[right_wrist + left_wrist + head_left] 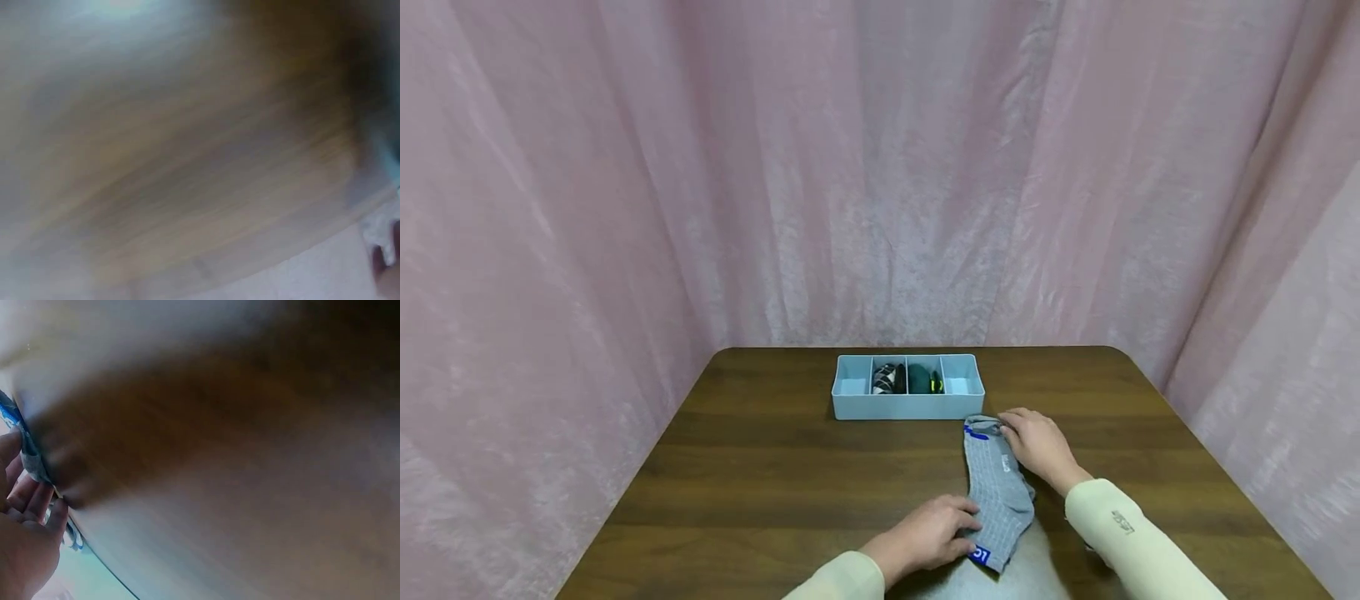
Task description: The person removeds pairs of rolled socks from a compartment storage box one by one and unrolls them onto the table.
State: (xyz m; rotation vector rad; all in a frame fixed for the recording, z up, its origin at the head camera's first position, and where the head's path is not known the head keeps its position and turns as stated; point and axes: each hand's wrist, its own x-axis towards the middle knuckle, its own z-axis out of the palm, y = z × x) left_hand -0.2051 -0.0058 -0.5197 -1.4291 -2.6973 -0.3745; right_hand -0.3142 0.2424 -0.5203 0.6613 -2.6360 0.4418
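Note:
A grey ribbed sock (pixel 996 483) with blue markings lies lengthwise on the wooden table, its cuff toward the box; whether a second one lies beneath it, I cannot tell. My left hand (pixel 928 533) rests at the sock's near left edge, with fingertips touching it beside a blue label (pixel 980 555). In the left wrist view, a strip of grey and blue fabric (pixel 32 459) shows by the fingers of that hand. At the cuff's right side, my right hand (pixel 1037 442) touches the sock with its fingertips. Only a blurred bit of the right hand appears in the right wrist view.
A light blue divided box (pixel 910 407) stands just beyond the cuff. One middle compartment holds a black-and-white checked bundle (pixel 884 379), the other a dark green bundle (pixel 919 379). Pink curtains (pixel 880 167) hang behind the brown table (pixel 760 467).

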